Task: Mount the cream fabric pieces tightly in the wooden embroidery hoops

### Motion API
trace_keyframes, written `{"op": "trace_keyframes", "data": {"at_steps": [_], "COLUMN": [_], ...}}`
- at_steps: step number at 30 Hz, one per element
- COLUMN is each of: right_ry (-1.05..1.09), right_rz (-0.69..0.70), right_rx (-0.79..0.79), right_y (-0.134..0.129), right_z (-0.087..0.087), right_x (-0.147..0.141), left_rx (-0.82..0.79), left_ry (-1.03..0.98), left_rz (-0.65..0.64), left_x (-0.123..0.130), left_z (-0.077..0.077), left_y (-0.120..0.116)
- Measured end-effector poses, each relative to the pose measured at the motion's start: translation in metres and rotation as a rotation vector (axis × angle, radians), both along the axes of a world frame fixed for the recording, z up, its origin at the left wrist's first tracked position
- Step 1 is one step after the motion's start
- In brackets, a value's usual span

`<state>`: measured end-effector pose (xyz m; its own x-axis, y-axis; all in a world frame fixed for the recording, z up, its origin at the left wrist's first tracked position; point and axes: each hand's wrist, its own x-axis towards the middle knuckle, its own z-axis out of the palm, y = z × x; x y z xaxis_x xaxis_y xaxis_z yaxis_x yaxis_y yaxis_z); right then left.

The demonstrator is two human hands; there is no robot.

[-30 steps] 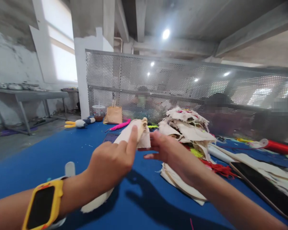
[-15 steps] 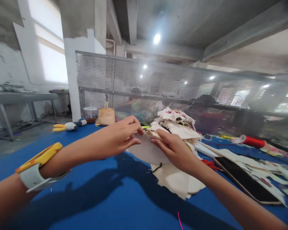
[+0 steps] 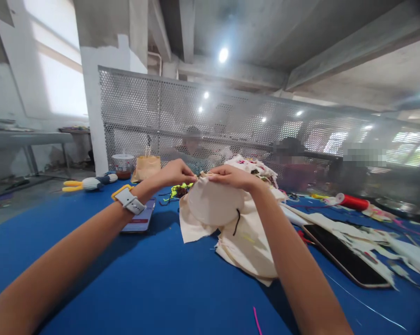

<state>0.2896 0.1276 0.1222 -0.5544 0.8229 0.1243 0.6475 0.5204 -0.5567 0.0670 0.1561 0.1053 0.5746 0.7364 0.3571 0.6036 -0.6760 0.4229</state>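
Note:
Cream cloth is stretched over a round embroidery hoop (image 3: 215,202), tilted up so its flat face is towards me. My right hand (image 3: 233,177) grips the hoop's upper rim, with the thumb underneath and the fingers over the top. At the top left of the rim, my left hand (image 3: 178,173) is closed in a pinch by the hoop's small fastening end; the exact part between the fingertips is too small to make out. Loose cloth hangs below the hoop, and a short black thread (image 3: 236,221) lies at its right edge. More cream cloth pieces (image 3: 248,249) lie beneath.
A lit phone (image 3: 140,221) lies under my left wrist, a dark phone (image 3: 346,256) at right among cloth scraps. Beyond are a pile of embroidered cloth (image 3: 254,166), neon yarn (image 3: 180,190), a red thread spool (image 3: 353,202), a paper bag (image 3: 146,168) and a drink cup (image 3: 122,166).
My left hand has gone from fingers apart to a pinch at the hoop's edge. Both hands have raised the hoop's face towards me. The lit phone has come into view.

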Motion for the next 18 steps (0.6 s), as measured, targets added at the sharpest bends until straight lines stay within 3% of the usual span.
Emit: {"op": "trace_keyframes", "data": {"at_steps": [4, 7, 11, 14, 18], "right_ry": [0.02, 0.054, -0.008, 0.063, 0.092], "right_rz": [-0.035, -0.032, -0.06, -0.095, -0.12], "right_rx": [-0.139, -0.142, -0.118, -0.179, -0.136], "right_y": [0.015, 0.015, 0.021, 0.027, 0.031], "right_z": [-0.014, -0.015, -0.019, -0.029, -0.038], "right_x": [0.007, 0.011, 0.023, 0.03, 0.033], "left_rx": [-0.172, -0.201, -0.117, -0.022, 0.038], "left_ry": [-0.058, -0.088, -0.053, -0.011, -0.017], "left_rz": [-0.128, -0.161, -0.067, 0.054, 0.139], "left_x": [0.008, 0.007, 0.007, 0.012, 0.018], "left_z": [-0.016, -0.022, -0.024, -0.027, -0.03], "left_y": [0.017, 0.022, 0.021, 0.017, 0.014]}}
